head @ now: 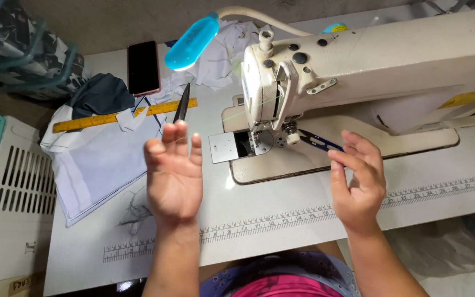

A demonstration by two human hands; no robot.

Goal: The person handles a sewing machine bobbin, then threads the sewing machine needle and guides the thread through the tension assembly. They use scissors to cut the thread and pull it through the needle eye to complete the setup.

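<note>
My left hand point(174, 170) is raised above the white table point(281, 209), palm toward me, fingers spread, with a thin green thread point(232, 115) running from its fingertips to the head of the cream sewing machine point(358, 60). My right hand point(358, 176) is in front of the machine bed, holding blue thread snips point(317, 140) whose tips point toward the needle area point(259, 137).
White cloth pieces point(100, 159) lie at the left under a yellow ruler point(122, 114) and black scissors point(181, 103). A dark phone point(143, 67), a blue lamp head point(192, 42), loose thread scraps point(133, 212) and green baskets point(6, 44) are around.
</note>
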